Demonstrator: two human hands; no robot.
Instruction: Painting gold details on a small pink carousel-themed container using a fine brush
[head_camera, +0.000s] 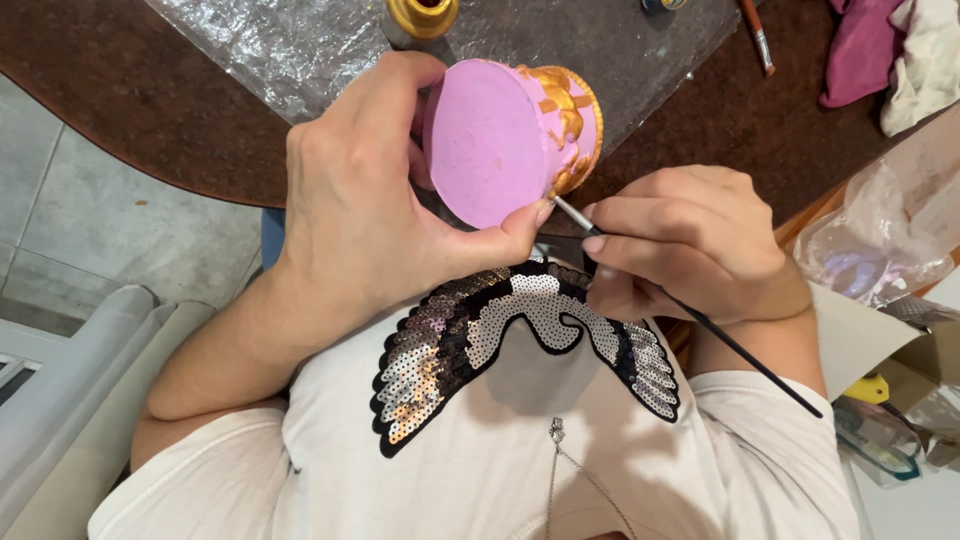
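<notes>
Two hands met just above my chest, past the near edge of the dark brown desk (150, 110), where a sheet of crinkled clear plastic (300, 40) lay spread. My left hand (370, 200) was closed around the pink pot (500, 140), tipped on its side so its flat base faced me, thumb pressed at the lower rim and fingers wrapped behind. It looked like a hard cast piece, plaster or ceramic, stiff and likely brittle, light enough for one grip; the plain pink wall and base seemed the safe places to hold, away from the gold trim (572, 125), which could be wet and smear. My right hand (690, 245) pinched a thin black paintbrush (740, 350) near its metal ferrule, the tip touching the gold edge beside my left thumb. Farther back stood a gold-topped bottle (420, 18), with pink and white cloths (890, 50) at the far right and another brush (757, 35).
</notes>
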